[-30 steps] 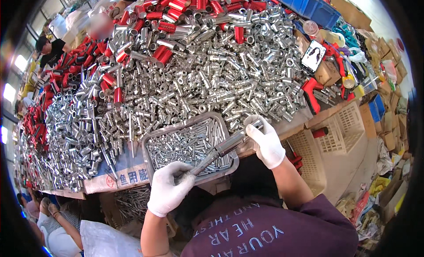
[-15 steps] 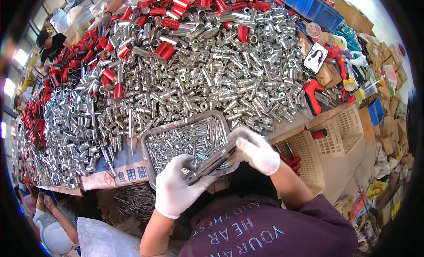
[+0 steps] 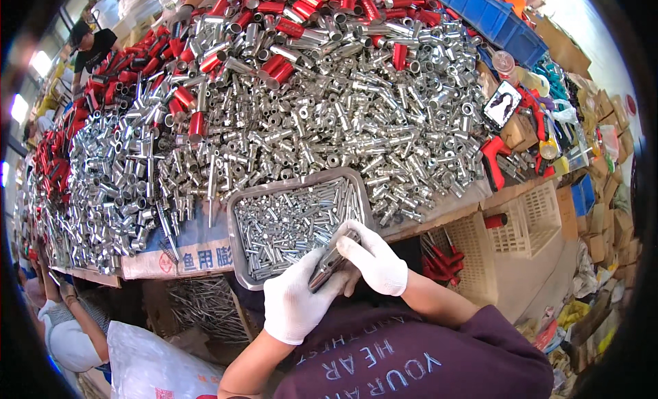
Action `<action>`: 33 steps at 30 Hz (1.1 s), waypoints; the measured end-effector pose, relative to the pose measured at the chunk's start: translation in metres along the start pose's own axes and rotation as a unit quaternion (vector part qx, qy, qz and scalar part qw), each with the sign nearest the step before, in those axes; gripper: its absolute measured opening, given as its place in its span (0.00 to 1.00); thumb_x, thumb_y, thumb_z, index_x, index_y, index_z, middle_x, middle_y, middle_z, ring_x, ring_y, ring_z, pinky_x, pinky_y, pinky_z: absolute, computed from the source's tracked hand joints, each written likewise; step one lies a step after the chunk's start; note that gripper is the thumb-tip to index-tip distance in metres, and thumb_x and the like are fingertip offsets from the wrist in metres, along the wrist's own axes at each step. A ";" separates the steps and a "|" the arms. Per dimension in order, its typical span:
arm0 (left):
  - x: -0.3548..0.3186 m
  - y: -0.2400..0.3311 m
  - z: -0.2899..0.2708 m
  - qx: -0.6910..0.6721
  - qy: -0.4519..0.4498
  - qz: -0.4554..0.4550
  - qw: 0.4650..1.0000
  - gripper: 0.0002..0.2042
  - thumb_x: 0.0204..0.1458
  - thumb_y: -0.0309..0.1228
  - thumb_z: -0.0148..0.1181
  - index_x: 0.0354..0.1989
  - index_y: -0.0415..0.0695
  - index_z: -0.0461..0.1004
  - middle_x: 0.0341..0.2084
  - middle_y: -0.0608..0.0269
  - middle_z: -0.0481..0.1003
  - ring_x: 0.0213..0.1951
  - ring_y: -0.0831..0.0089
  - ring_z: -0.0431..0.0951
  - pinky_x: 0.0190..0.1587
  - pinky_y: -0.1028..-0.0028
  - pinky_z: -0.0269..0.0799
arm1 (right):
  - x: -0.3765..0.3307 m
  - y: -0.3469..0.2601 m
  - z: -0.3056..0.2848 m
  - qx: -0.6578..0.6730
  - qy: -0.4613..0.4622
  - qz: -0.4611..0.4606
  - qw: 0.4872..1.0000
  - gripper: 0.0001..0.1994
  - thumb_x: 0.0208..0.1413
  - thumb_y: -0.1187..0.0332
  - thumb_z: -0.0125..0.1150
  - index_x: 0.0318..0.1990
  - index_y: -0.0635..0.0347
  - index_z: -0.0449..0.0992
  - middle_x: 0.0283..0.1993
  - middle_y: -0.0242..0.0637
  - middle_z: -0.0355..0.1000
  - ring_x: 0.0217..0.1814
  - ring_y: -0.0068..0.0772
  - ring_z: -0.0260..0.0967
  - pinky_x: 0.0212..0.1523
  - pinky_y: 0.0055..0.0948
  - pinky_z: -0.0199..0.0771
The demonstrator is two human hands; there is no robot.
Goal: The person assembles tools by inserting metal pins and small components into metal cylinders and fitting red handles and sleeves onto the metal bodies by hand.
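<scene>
Metal tube [image 3: 326, 269] is what you have between your 2 white-gloved hands, just above the near right corner of the grey tray [image 3: 358, 182] and in front of your chest; it is silvery and tilted, its lower end toward your left; the fingers hide much of it. Your left grip [image 3: 295, 301] is closed around the lower part of the tube, thumb and fingers on opposite sides; your right grip [image 3: 373, 262] is closed over the upper part, its fingers bent, and the 2 gloves lie close together.

The tray sits at the near edge of the counter [image 3: 439, 208], filled with small silvery bolts [image 3: 288, 221]; beyond it spreads a broad heap of silvery metal fittings [image 3: 295, 128], with red cylinders [image 3: 279, 71] scattered on it and massed along its far side; a blue bin [image 3: 493, 22] stands at the far right. To the right of the heap lies a red pistol-shaped part [image 3: 492, 162]; below that side of the counter is a cream slatted crate [image 3: 473, 262], with red-handled pieces [image 3: 442, 263] near its left side; a white plastic sack [image 3: 157, 365] lies at your lower left; a co-worker in a dark top [image 3: 96, 51] is at the far left.
</scene>
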State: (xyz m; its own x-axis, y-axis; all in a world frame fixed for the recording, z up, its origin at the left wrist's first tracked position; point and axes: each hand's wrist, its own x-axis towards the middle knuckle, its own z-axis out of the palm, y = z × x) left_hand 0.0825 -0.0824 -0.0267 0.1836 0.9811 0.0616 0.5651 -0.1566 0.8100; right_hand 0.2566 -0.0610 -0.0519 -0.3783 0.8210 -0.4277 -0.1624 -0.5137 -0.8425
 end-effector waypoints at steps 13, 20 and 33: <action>0.006 -0.034 -0.022 0.165 0.091 0.032 0.982 0.16 0.44 0.34 0.70 0.42 0.42 0.79 0.23 0.51 0.77 0.26 0.56 0.79 0.28 0.68 0.73 | 0.051 -0.004 -0.004 -0.644 0.211 -0.148 0.720 0.12 0.58 0.57 0.55 0.38 0.56 0.75 0.34 0.42 0.75 0.35 0.48 0.76 0.38 0.44 0.76; 0.012 -0.046 -0.025 0.152 0.081 0.026 0.985 0.16 0.44 0.35 0.70 0.41 0.43 0.79 0.23 0.54 0.77 0.25 0.57 0.80 0.29 0.69 0.73 | 0.062 0.009 -0.007 -0.610 0.211 -0.203 0.736 0.09 0.54 0.61 0.58 0.33 0.55 0.74 0.32 0.43 0.75 0.35 0.48 0.76 0.36 0.45 0.75; 0.024 -0.021 -0.030 0.153 0.014 0.010 0.988 0.11 0.47 0.38 0.67 0.34 0.46 0.78 0.20 0.52 0.75 0.25 0.54 0.78 0.27 0.65 0.71 | 0.042 -0.002 0.006 -0.327 0.101 -0.317 0.885 0.04 0.56 0.73 0.63 0.37 0.62 0.78 0.26 0.36 0.76 0.25 0.21 0.73 0.28 0.23 0.73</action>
State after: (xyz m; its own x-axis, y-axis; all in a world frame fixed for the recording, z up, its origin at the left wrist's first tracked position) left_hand 0.0508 -0.0520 -0.0247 0.1772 0.9795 0.0959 0.7793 -0.1992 0.5942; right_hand 0.2359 -0.0263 -0.0661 -0.2189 0.9543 0.2036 0.3030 0.2648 -0.9155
